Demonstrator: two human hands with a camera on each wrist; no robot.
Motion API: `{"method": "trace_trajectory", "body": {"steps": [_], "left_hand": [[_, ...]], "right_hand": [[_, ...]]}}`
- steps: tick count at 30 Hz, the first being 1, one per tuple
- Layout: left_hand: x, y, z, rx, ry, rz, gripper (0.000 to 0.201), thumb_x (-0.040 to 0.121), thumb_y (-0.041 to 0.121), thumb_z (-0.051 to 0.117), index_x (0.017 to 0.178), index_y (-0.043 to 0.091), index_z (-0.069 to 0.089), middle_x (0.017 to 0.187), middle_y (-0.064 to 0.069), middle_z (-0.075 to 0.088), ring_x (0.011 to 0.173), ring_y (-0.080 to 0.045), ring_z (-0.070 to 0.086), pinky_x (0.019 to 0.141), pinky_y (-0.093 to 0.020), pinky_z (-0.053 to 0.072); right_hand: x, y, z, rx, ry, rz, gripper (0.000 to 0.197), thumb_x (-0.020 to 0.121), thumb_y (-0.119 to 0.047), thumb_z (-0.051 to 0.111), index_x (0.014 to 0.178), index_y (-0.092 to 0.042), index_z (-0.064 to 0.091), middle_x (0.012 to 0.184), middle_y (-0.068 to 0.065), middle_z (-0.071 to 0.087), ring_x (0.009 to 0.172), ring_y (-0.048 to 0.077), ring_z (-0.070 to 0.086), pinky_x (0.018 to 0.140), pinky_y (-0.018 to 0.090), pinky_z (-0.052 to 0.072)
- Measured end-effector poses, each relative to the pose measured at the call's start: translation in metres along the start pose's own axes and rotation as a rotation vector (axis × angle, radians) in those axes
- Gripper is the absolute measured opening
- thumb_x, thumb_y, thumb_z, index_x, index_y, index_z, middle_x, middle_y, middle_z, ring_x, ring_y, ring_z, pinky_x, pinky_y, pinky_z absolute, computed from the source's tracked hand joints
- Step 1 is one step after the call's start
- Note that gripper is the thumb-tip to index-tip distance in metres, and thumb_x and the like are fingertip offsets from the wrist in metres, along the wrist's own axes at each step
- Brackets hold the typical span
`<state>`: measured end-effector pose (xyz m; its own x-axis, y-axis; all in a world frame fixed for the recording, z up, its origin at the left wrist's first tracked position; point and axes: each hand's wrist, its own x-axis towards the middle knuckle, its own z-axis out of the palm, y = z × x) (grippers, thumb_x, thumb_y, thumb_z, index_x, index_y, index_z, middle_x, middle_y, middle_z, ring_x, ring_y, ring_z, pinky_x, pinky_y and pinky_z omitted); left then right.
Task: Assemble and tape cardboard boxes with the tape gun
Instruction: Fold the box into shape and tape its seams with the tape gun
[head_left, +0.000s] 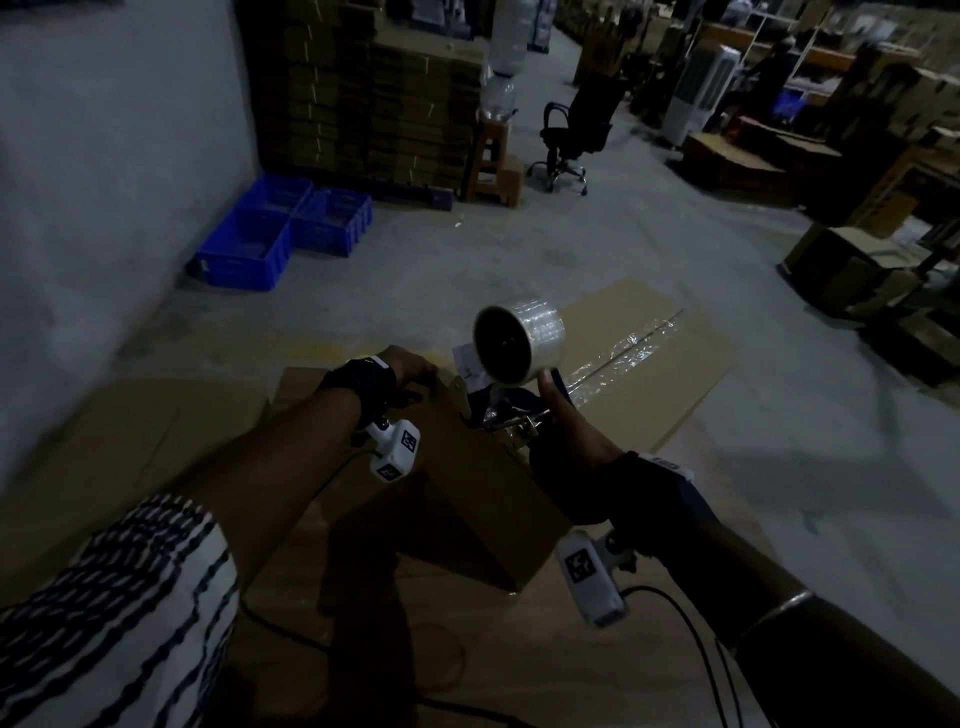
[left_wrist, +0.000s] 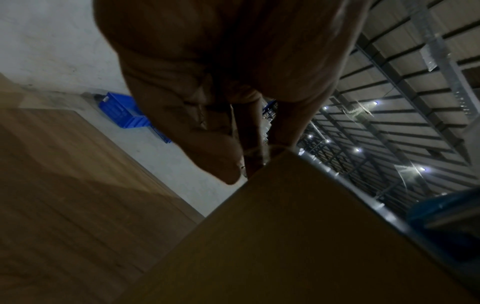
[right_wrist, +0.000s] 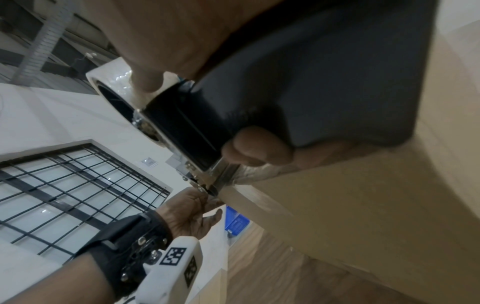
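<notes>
Brown cardboard fills the near part of the head view, where a cardboard box (head_left: 467, 483) stands tilted with one upper edge raised toward the person. The right hand (head_left: 569, 431) wraps its fingers round the dark handle of the tape gun (head_left: 498, 400), thumb stretched up to touch the clear tape roll (head_left: 519, 340); the gun's metal front end sits against the box's top edge, as the right wrist view shows. The left hand (head_left: 410, 364), just beside the gun at about 9 o'clock from it, curls its fingers over that same edge and grips it. Beyond the box, at 1 o'clock, a flattened box (head_left: 639, 353) lies on the grey floor with a shiny strip of tape along its seam. Two blue crates (head_left: 280, 228) sit by the wall at 11 o'clock; what they hold cannot be made out. A black office chair (head_left: 571, 140) stands farther off at 12 o'clock, beside stacked cardboard (head_left: 363, 93).
</notes>
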<state>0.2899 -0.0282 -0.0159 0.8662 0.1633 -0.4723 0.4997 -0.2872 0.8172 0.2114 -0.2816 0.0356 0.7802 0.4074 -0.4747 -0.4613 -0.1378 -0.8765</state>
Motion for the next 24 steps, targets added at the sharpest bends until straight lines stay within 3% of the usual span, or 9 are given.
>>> {"method": "trace_trajectory", "body": {"steps": [4, 7, 10, 12, 15, 17, 20, 22, 24], "left_hand": [[-0.002, -0.001, 0.005, 0.093, 0.063, -0.051, 0.034, 0.098, 0.031, 0.055, 0.114, 0.001, 0.062, 0.11, -0.017, 0.064, 0.068, -0.027, 0.059, 0.057, -0.034, 0.051], [-0.004, 0.001, 0.0, 0.238, 0.093, 0.047, 0.034, 0.097, 0.035, 0.056, 0.092, 0.003, 0.066, 0.096, -0.021, 0.067, 0.081, -0.035, 0.067, 0.068, -0.039, 0.056], [-0.007, 0.003, -0.009, 0.259, 0.178, 0.182, 0.026, 0.096, 0.027, 0.058, 0.09, 0.006, 0.071, 0.091, -0.013, 0.07, 0.082, -0.03, 0.068, 0.07, -0.036, 0.056], [-0.01, 0.008, -0.014, 0.323, 0.202, 0.239, 0.027, 0.093, 0.029, 0.061, 0.084, 0.008, 0.075, 0.086, -0.009, 0.074, 0.076, -0.025, 0.07, 0.068, -0.034, 0.059], [-0.018, 0.016, -0.01, 0.464, 0.144, 0.267, 0.027, 0.089, 0.034, 0.068, 0.079, 0.01, 0.077, 0.077, -0.007, 0.074, 0.072, -0.02, 0.071, 0.061, -0.026, 0.054], [-0.02, 0.02, -0.005, 0.543, 0.147, 0.28, 0.028, 0.085, 0.034, 0.072, 0.076, 0.009, 0.077, 0.07, -0.008, 0.072, 0.067, -0.022, 0.07, 0.061, -0.027, 0.054], [-0.021, 0.022, 0.0, 0.582, 0.184, 0.273, 0.029, 0.083, 0.035, 0.074, 0.073, 0.008, 0.077, 0.065, -0.009, 0.071, 0.064, -0.022, 0.07, 0.067, -0.032, 0.059], [-0.02, 0.021, 0.0, 0.564, 0.186, 0.258, 0.028, 0.082, 0.036, 0.075, 0.075, 0.008, 0.077, 0.069, -0.01, 0.072, 0.066, -0.021, 0.071, 0.068, -0.032, 0.059], [-0.019, 0.02, 0.0, 0.559, 0.182, 0.257, 0.028, 0.082, 0.038, 0.075, 0.077, 0.01, 0.078, 0.071, -0.009, 0.073, 0.067, -0.021, 0.071, 0.068, -0.033, 0.06]], "right_hand": [[0.003, 0.004, -0.003, -0.054, 0.017, -0.008, 0.087, 0.068, -0.092, 0.054, 0.119, -0.024, 0.073, 0.046, 0.0, 0.034, 0.04, 0.018, 0.028, 0.047, 0.032, 0.02], [0.001, 0.002, -0.001, -0.035, -0.008, -0.029, 0.062, 0.072, -0.091, 0.052, 0.098, -0.042, 0.078, 0.05, 0.003, 0.033, 0.043, 0.018, 0.026, 0.05, 0.036, 0.02], [0.004, 0.004, -0.003, -0.026, -0.009, -0.031, 0.054, 0.073, -0.089, 0.053, 0.102, -0.05, 0.075, 0.053, 0.005, 0.053, 0.044, 0.02, 0.04, 0.049, 0.03, 0.035], [0.006, 0.006, -0.005, -0.017, -0.007, 0.001, 0.062, 0.069, -0.091, 0.055, 0.106, -0.046, 0.076, 0.06, 0.017, 0.065, 0.051, 0.026, 0.041, 0.057, 0.029, 0.04], [0.01, 0.008, -0.008, -0.035, -0.001, 0.02, 0.083, 0.068, -0.093, 0.053, 0.125, -0.035, 0.07, 0.048, 0.004, 0.043, 0.042, 0.018, 0.032, 0.049, 0.029, 0.029], [0.011, 0.009, -0.009, -0.05, -0.021, 0.041, 0.09, 0.065, -0.097, 0.053, 0.126, -0.034, 0.069, 0.051, 0.002, 0.033, 0.044, 0.018, 0.025, 0.051, 0.032, 0.02], [0.014, 0.01, -0.011, -0.064, -0.025, 0.022, 0.091, 0.067, -0.096, 0.051, 0.132, -0.034, 0.064, 0.052, 0.004, 0.052, 0.039, 0.016, 0.037, 0.047, 0.029, 0.031], [0.018, 0.012, -0.012, -0.091, -0.003, 0.005, 0.097, 0.062, -0.099, 0.051, 0.133, -0.033, 0.064, 0.061, 0.003, 0.066, 0.04, 0.016, 0.046, 0.048, 0.03, 0.037], [0.02, 0.013, -0.011, -0.071, 0.01, 0.002, 0.101, 0.058, -0.101, 0.052, 0.13, -0.032, 0.067, 0.087, 0.019, 0.072, 0.045, 0.019, 0.044, 0.054, 0.033, 0.034]]}}
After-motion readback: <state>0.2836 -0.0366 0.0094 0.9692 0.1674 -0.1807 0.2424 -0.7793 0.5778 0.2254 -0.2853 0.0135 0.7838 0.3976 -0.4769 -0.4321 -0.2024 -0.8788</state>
